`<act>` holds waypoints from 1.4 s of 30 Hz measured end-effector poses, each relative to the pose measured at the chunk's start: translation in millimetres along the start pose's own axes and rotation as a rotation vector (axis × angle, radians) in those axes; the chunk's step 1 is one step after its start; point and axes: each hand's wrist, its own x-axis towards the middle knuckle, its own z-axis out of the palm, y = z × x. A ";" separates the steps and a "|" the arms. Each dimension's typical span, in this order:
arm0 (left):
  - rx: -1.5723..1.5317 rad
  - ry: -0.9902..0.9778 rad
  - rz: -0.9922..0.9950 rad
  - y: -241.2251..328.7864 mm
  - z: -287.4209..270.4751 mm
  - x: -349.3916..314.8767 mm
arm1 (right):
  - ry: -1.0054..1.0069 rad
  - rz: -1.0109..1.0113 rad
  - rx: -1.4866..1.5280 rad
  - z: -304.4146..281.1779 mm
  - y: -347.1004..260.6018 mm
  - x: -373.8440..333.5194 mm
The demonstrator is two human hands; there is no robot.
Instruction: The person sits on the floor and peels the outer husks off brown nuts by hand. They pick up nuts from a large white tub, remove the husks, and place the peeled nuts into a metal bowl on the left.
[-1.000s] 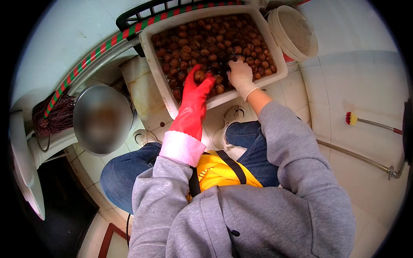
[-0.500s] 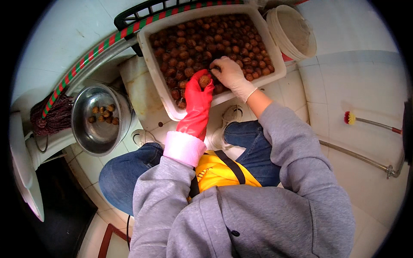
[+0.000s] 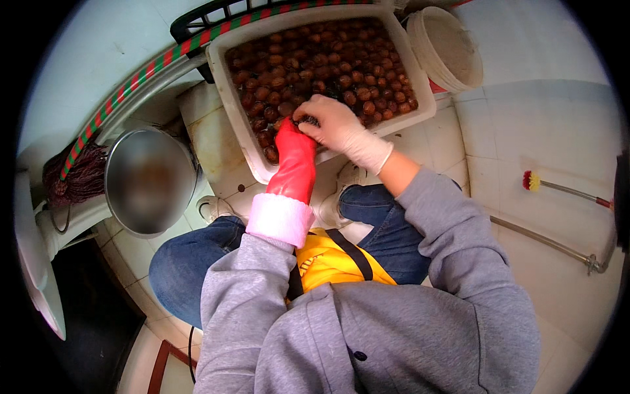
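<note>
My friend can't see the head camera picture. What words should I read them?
A person's red-gloved left hand and pale-gloved right hand are close together over a white tub of wet brown walnuts. A metal bowl, its inside blurred, stands to the left.

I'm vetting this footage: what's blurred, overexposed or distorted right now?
Head view: the inside of the metal basin is smeared by blur; head view: the pink cuff looks overly bright, the walnuts dim; head view: the striped handle curves, likely fisheye bending.

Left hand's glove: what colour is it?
The glove is red with a pink cuff, clearest in the head view.
</note>
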 end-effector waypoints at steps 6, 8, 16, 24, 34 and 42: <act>0.527 -0.057 0.168 23.1 52.3 -37.4 | 0.215 0.263 -0.238 -5.3 62.4 -4.6; 0.283 -0.067 0.005 33.8 55.3 -39.8 | 0.300 0.165 -0.153 -8.8 48.9 -6.8; 0.291 -0.018 0.065 41.0 60.4 -41.5 | 0.234 0.164 -0.260 -4.2 34.5 1.1; 0.257 -0.031 0.080 55.2 59.7 -44.1 | 0.252 0.670 0.037 -0.4 104.0 -2.7; 0.813 0.228 0.451 20.9 43.2 -25.7 | 0.119 0.369 -0.086 -2.2 97.8 -12.3; 0.701 -0.005 0.374 21.9 39.4 -27.0 | 0.145 0.081 -0.004 -3.8 26.6 -0.1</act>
